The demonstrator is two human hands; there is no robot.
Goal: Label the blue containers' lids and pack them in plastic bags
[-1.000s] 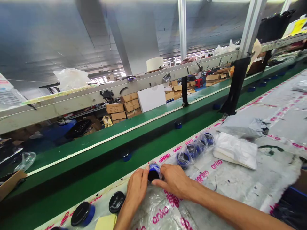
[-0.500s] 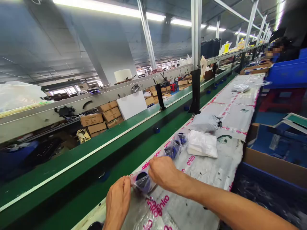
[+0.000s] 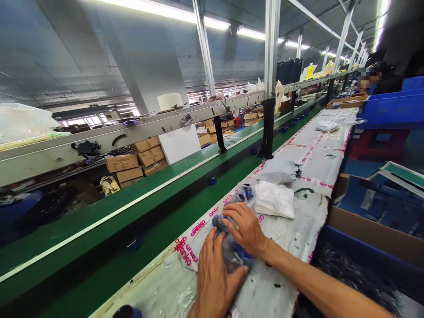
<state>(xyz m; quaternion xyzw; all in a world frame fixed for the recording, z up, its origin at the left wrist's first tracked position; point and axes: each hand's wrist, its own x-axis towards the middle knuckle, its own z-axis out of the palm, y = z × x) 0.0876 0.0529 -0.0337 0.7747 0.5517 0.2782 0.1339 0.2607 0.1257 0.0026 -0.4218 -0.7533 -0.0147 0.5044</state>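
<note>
Bagged cap [image 3: 232, 257] rests on "anko"-lettered sheeting [image 3: 278, 260], cupped in my left hand [image 3: 213, 276]; my right hand [image 3: 247, 227]'s hold I cannot tell; white stack [image 3: 274, 198] just beyond.

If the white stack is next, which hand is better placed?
Probably the right. The right hand is closer to the white stack. The left hand is farther back, curved around the bagged item with its thumb and fingers on opposite sides.

Room over belt [image 3: 185, 212]; white bundle [image 3: 274, 201] ahead
</note>
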